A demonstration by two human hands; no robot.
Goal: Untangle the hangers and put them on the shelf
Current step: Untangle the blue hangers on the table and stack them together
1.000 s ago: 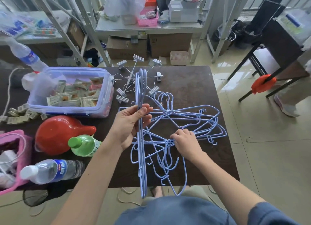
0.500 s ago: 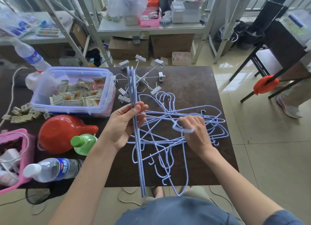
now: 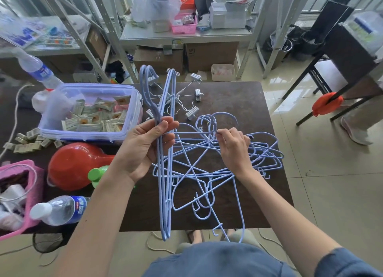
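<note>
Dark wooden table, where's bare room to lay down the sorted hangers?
Bare patch: the far right corner of the dark wooden table, beyond the tangled pale blue wire hangers. The left side is crowded by the clear plastic tub and red plastic jug.

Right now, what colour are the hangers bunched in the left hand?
Pale lilac-blue, same as the tangled pile. The head view shows the hangers in the left hand clearly.
</note>
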